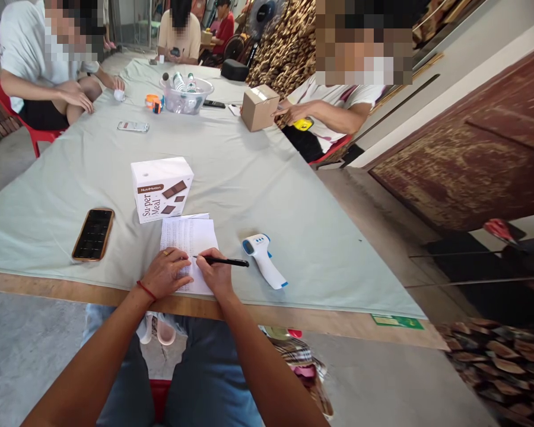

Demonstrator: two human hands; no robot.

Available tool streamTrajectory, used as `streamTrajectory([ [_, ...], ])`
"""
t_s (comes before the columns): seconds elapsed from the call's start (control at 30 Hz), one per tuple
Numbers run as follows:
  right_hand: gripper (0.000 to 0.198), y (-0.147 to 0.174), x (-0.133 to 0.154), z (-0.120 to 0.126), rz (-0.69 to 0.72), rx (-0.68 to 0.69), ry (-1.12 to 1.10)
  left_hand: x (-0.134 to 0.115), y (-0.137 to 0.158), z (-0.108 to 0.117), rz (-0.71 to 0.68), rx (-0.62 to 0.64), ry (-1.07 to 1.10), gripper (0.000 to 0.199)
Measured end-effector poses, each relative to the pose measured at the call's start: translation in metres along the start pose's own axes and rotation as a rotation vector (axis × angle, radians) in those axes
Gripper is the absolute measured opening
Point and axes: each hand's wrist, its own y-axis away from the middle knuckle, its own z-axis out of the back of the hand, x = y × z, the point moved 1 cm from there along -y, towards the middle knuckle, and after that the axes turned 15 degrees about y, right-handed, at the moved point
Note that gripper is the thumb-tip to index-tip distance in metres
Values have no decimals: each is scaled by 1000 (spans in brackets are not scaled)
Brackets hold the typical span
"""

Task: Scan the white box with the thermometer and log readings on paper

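Observation:
My right hand (pixel 216 276) is closed round a black pen (pixel 226 261), its tip close to a sheet of white paper (pixel 202 234). Lines of small writing cover the paper's left part. Across that written side lies my left hand (pixel 168 273), fingers stretched out and pressing the sheet to the table. Just beyond the paper a white box (pixel 162 190) with chocolate pieces printed on it stands upright. To the right of my right hand rests a white and blue infrared thermometer (pixel 264 258). A dark-screened phone (pixel 93 234) lies to the left.
A pale green cloth (pixel 315 237) covers the table. Farther back are a clear plastic basin (pixel 189 98) with bottles, an orange object (pixel 152 102), another phone (pixel 133 126) and a cardboard box (pixel 258 108). People sit around, one holding a yellow tape measure (pixel 303 123).

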Motion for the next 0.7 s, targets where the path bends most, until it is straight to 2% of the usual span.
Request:
streamTrajectory([
  [0.7,12,1,2,0,1,21,17,0,0,0,20,8,24,27],
])
